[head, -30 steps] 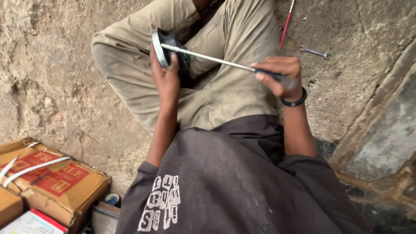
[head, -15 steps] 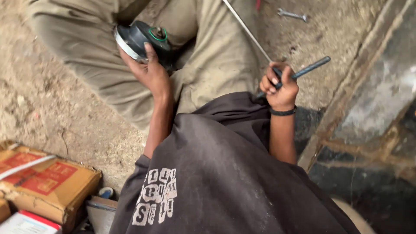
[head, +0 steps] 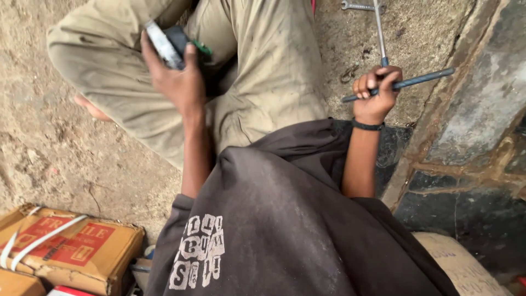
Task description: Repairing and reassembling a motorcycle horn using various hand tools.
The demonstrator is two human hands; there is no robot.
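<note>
I sit cross-legged on a dirt floor in khaki trousers and a dark shirt. My left hand (head: 176,77) grips a round dark part with a silvery rim and a green bit (head: 174,44), held over my left knee. My right hand (head: 375,92) is raised at the right, shut on a T-handled tool: a dark crossbar (head: 416,82) pointing right and a thin metal shaft (head: 379,27) running up out of frame.
A spanner (head: 359,6) lies on the ground at the top edge, with a small metal hook (head: 348,74) below it. A stone kerb (head: 466,120) runs along the right. Strapped cardboard boxes (head: 71,249) sit at lower left, a sack (head: 457,263) at lower right.
The tool shaft has come out of the round part. My right hand swung the tool away to the right and upright; my left hand kept the part over my knee.
</note>
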